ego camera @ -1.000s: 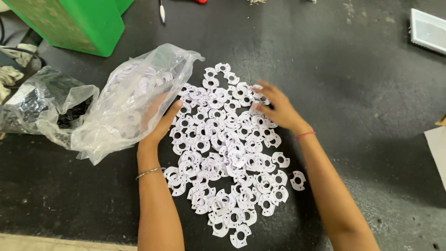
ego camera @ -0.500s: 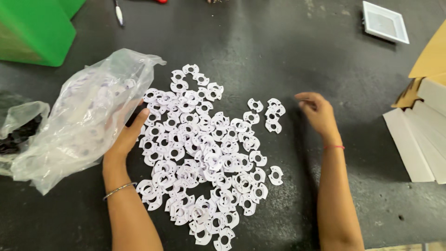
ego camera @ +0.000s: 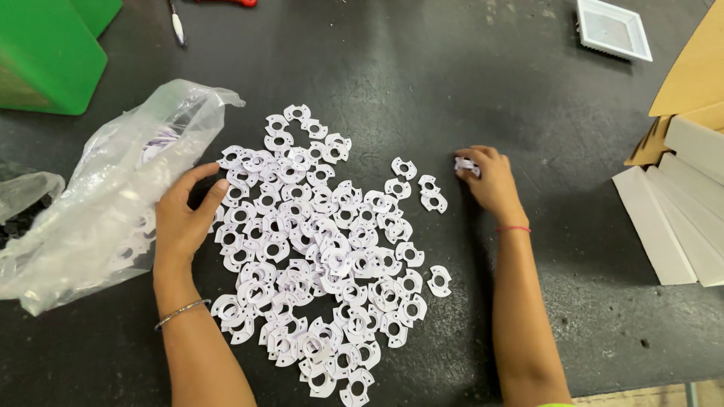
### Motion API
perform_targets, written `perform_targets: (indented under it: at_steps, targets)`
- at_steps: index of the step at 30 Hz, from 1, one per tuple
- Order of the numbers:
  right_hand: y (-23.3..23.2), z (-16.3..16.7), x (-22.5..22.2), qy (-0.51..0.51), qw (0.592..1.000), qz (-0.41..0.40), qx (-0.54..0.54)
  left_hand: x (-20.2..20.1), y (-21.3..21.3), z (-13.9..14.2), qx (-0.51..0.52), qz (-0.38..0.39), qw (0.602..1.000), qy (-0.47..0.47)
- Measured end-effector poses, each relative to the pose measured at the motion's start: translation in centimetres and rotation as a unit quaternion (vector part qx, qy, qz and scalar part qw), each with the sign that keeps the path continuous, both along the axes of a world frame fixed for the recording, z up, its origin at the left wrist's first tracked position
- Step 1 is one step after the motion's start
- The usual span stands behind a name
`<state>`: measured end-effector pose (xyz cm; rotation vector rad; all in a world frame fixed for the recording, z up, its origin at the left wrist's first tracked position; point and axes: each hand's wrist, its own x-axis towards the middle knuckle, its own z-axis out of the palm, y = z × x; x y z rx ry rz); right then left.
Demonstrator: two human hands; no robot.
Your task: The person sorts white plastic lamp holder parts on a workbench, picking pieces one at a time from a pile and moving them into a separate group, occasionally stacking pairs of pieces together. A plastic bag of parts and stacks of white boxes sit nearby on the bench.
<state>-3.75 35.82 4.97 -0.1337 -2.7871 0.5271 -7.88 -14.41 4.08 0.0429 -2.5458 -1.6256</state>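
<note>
A heap of small white ring-shaped flat parts [ego camera: 317, 249] is spread over the black table [ego camera: 422, 90]. My left hand [ego camera: 185, 218] rests at the heap's left edge with fingers spread, touching the clear plastic bag [ego camera: 113, 203] that holds more of the white parts. To the right of the heap, my right hand [ego camera: 490, 181] is curled around a few white parts [ego camera: 465, 165] pinched at its fingertips. Three loose parts [ego camera: 422, 188] lie between that hand and the heap.
A green bin [ego camera: 49, 53] stands at the back left. A pen [ego camera: 177, 22] lies at the top. A white square tray [ego camera: 612, 29] sits at the back right. Cardboard [ego camera: 690, 71] and white flat strips [ego camera: 679, 218] lie on the right. Another bag [ego camera: 23, 200] is at the far left.
My right hand has slid rightwards away from the heap, taking a few white parts with it. My left hand has stayed by the bag. The view has shifted left.
</note>
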Motion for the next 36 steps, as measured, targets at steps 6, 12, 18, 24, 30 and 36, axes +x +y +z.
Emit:
perform_targets:
  at_steps: [6,12,18,24,30,36]
  targets:
    - [-2.3,2.0,0.6,0.020,0.984,0.122,-0.131,0.0,0.1,0.2,-0.026,0.011,0.999,-0.033]
    - [-5.4,2.4,-0.8,-0.085,0.966,0.240,-0.054,0.1,0.4,1.0,0.031,0.015,0.998,-0.058]
    - [-4.4,1.4,-2.5,-0.054,0.988,0.144,-0.032,0.1,-0.1,0.7,-0.017,-0.030,0.996,0.085]
    - [-0.9,2.1,-1.0,0.044,0.985,-0.032,-0.164,0.0,-0.3,0.6,0.003,-0.020,0.998,0.064]
    - [-2.1,1.0,2.0,0.165,0.982,0.064,-0.070,0.0,-0.1,0.5,0.019,-0.026,0.997,0.065]
    - [-7.1,-3.3,1.8,0.047,0.987,0.088,0.127,0.0,-0.1,0.7,0.008,-0.023,0.998,0.058]
